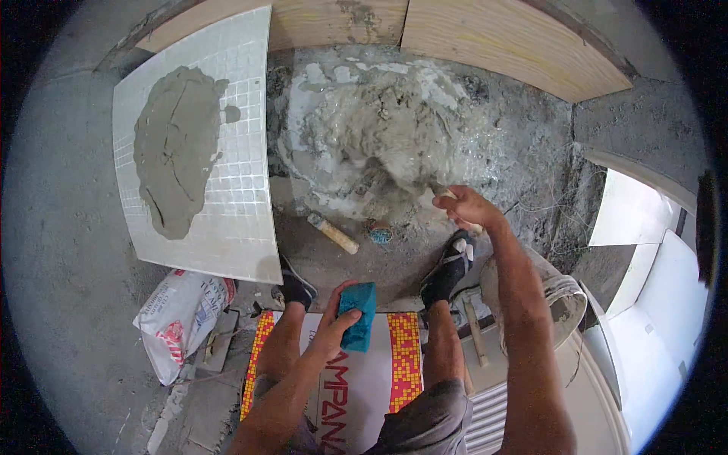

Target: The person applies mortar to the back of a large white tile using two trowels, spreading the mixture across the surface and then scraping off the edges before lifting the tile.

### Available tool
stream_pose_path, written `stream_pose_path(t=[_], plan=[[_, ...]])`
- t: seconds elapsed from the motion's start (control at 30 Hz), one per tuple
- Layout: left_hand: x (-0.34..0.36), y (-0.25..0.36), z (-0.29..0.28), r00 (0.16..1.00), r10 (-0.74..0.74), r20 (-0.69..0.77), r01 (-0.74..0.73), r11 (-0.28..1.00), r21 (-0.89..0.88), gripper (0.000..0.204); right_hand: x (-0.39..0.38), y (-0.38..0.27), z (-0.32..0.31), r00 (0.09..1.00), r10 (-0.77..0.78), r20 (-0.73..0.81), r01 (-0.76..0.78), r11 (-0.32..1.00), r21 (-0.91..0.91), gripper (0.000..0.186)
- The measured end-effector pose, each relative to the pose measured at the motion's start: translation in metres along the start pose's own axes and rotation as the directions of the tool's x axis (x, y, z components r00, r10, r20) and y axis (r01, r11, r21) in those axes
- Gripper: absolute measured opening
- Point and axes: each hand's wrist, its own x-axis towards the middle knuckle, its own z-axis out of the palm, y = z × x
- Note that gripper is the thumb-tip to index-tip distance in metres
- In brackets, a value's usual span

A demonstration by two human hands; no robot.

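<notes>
My left hand (334,327) grips a teal sponge block (359,315) above my left knee. My right hand (469,208) reaches forward and is closed on a tool handle (447,196); the tool's working end is blurred inside a heap of wet grey mortar (379,136) spread on the rough floor. I crouch over a printed cardboard sheet (364,379) with red and yellow checked edges, my dark shoes (449,269) at its far side.
A large white tile (243,227) carrying a mound of grey mortar (174,148) lies at left. A wooden-handled tool (332,233) rests by the mortar heap. A white sack (178,315), a bucket (565,303), a hammer (474,322) and wood-look boards (516,45) surround me.
</notes>
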Motion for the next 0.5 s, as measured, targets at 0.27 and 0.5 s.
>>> stream_pose_path(t=[0.27,0.5], plan=[[0.010,0.041,0.015,0.999,-0.031,0.035,0.032,0.999,-0.018,0.068,-0.094,0.008,0.105,0.993,0.093,0.073,-0.109,0.477,0.872,0.027],[0.028,0.059,0.009,0.993,0.042,0.114,-0.037,0.999,-0.039,0.069,-0.100,-0.004,0.209,0.870,0.441,-0.219,0.109,0.261,0.959,0.018]])
